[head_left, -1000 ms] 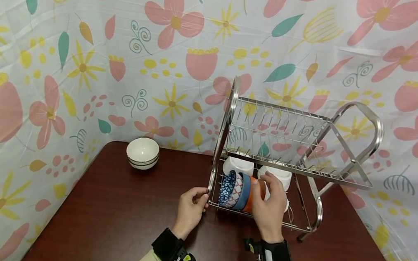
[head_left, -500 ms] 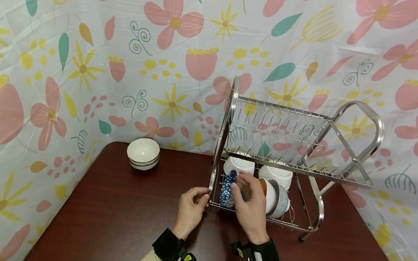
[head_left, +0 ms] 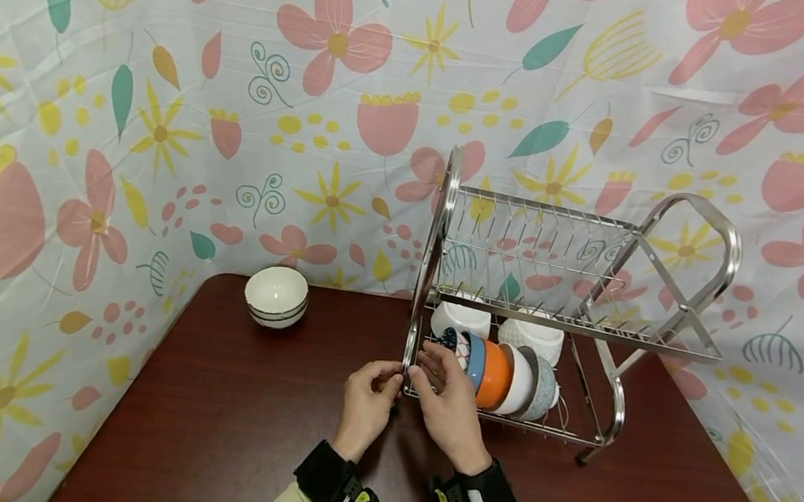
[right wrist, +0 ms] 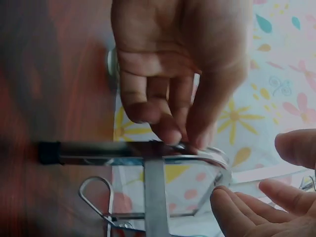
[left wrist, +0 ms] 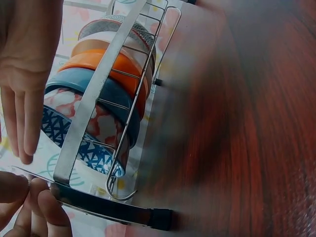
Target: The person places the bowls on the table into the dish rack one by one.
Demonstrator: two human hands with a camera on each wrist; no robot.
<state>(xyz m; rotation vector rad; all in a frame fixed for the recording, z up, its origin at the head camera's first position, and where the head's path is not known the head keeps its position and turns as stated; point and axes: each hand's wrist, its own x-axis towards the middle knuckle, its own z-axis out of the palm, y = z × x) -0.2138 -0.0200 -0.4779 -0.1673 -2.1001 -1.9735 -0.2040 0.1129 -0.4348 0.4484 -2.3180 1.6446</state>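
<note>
A steel two-tier dish rack (head_left: pixel 441 230) stands on the dark red table (head_left: pixel 229 427). Its lower tier holds a row of bowls on edge: a blue patterned bowl (left wrist: pixel 84 148), a blue one, an orange bowl (head_left: pixel 495 375), a white one and a grey one. My left hand (head_left: pixel 391 378) pinches the rack's left frame bar (left wrist: pixel 94 98) near its base. My right hand (head_left: pixel 427 369) hovers at that same end, fingers straight (left wrist: pixel 22 133), holding nothing, just in front of the patterned bowl. In the right wrist view my left hand (right wrist: pixel 168 131) pinches the bar while my right hand (right wrist: pixel 276 177) is spread.
Two white bowls (head_left: pixel 461 318) sit at the back of the lower tier. The upper tier (head_left: pixel 552 256) is bare wire. A stack of white bowls (head_left: pixel 276 296) stands at the table's back left. Flowered cloth (head_left: pixel 171 103) walls the table on all sides.
My right hand slid left from the orange bowl, along the row, to the rack's left end. The row of bowls now shows in full. My left hand stayed on the frame.
</note>
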